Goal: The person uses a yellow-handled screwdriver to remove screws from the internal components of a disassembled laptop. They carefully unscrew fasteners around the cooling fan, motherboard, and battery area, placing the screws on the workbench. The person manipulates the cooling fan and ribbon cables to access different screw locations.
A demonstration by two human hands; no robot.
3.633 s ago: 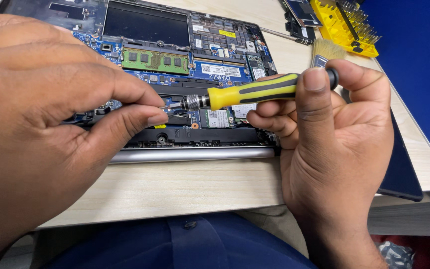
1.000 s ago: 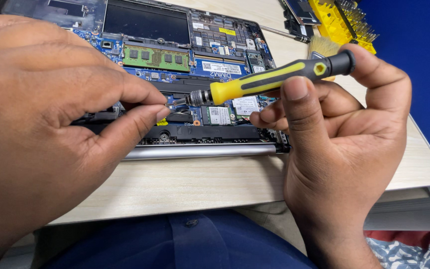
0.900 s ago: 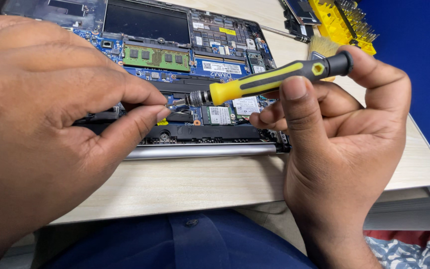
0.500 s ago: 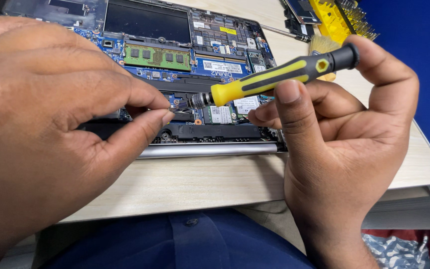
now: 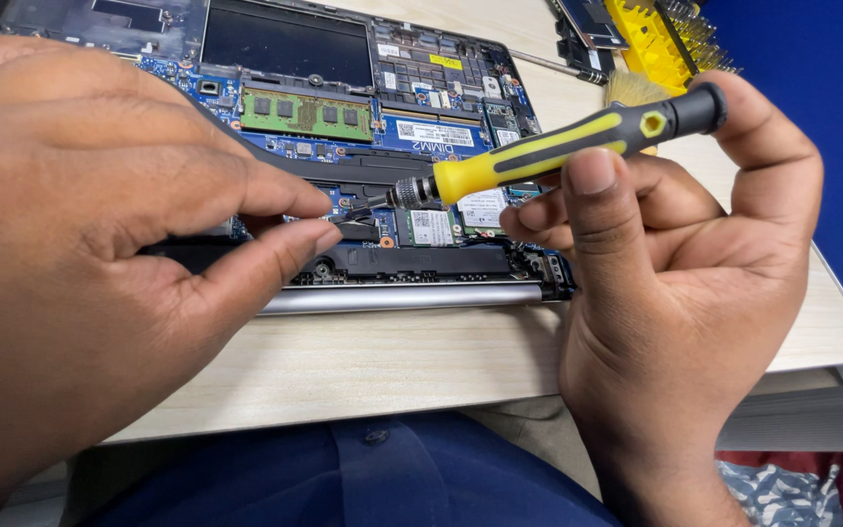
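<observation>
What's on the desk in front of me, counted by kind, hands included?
Hands: 2, left hand and right hand
Screwdriver: 1
Opened laptop: 1
Green memory module: 1
Yellow bit holder: 1
Total: 6

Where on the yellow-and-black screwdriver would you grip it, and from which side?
Grip the screwdriver on its yellow-and-black handle, coming from the right, as the right hand does. The handle slants up to the right, and its thin metal tip sits low among the opened laptop's parts.
</observation>
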